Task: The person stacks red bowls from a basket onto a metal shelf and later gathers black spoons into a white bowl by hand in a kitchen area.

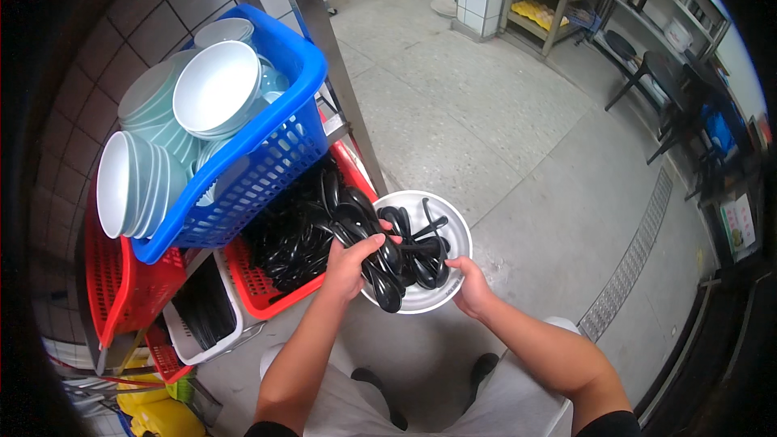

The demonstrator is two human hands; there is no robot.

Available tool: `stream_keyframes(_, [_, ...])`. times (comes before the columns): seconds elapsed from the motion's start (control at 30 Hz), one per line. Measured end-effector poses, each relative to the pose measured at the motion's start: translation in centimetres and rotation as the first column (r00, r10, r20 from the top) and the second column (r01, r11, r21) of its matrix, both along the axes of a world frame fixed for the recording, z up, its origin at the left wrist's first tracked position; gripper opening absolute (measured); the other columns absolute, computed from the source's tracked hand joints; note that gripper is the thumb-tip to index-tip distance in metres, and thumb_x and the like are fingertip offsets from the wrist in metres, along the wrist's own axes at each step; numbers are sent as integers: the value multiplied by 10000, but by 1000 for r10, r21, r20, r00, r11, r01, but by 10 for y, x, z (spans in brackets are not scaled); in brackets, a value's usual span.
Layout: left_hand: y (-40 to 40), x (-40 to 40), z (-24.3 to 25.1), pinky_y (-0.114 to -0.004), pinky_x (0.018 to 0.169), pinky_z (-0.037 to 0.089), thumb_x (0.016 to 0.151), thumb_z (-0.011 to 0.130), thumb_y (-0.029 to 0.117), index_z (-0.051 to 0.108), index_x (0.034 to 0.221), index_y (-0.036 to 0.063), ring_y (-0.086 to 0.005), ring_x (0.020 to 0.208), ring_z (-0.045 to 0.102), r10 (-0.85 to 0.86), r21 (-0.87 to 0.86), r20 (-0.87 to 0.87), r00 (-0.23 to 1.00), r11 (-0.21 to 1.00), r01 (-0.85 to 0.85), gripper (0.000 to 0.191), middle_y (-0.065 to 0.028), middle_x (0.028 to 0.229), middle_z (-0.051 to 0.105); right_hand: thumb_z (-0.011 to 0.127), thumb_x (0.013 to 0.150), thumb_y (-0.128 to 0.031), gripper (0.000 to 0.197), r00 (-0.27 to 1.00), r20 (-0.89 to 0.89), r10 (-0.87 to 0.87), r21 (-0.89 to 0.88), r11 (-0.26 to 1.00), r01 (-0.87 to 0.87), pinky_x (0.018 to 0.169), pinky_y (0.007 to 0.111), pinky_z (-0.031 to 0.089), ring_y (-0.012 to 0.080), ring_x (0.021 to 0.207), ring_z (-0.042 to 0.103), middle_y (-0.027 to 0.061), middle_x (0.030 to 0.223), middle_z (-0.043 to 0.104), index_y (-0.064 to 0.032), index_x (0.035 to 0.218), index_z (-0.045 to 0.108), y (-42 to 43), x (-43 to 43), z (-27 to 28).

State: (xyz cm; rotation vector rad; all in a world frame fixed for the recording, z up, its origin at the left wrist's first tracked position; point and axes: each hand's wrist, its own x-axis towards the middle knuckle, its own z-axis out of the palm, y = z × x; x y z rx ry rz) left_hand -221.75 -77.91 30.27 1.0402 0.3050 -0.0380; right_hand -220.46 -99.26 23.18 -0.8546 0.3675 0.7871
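My left hand (358,258) grips a bunch of black soup spoons (379,255), held between the spoon basket and the bowl. My right hand (472,285) clasps the right rim of a round pale metal bowl (413,303), thumb on the inside edge. More black spoons (428,255) lie loosely in that bowl. Just left of it, a red plastic basket (276,309) holds a heap of black spoons (291,249). The bunch in my left hand partly covers the bowl's left side and the basket's right end.
Above the spoons a blue basket (258,194) of stacked pale bowls (215,88) juts out. A white basket (209,352) of black utensils (206,312) sits at lower left. A metal rack post (331,54) stands behind. Stools (652,82) and a floor drain grate (631,255) are to the right.
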Motion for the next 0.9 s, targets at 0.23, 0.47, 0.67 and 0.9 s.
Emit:
stream_keyframes(0.23, [7,-2,-4,-384,869,513,793,627,-26,501,1176,10,-233,991,620,-66,43,99,993,997,62,404,-125,1116,605,493,821,-237,440,1000,13,11,36,999,-11,971,401,408,263,1044,580,132,1119,618,2,1189,517,7,1,-5])
stream_keyframes(0.47, [1,1,-26,-317,782,516,791,636,-20,583,1015,3,-178,825,627,-24,148,19,1000,989,21,231,-77,923,646,487,830,-251,426,999,51,17,-12,1000,-17,964,383,410,246,1027,588,117,1099,627,-2,1173,531,13,-1,-24])
stream_keyframes(0.67, [2,5,-41,-299,680,519,795,631,-6,580,973,6,-167,732,618,20,93,-19,1000,995,-19,185,-75,861,632,486,836,-251,390,999,-32,24,-28,999,-25,950,374,417,231,1008,592,101,1062,637,-13,1137,553,20,-4,-14])
stream_keyframes(0.9, [-4,9,-41,-330,756,526,795,582,-34,552,1077,-16,-220,849,640,108,12,31,994,994,-109,284,-104,963,638,490,837,-254,391,1000,-17,-7,-36,999,7,944,365,417,231,1002,590,102,1055,636,-10,1137,547,23,-2,-6])
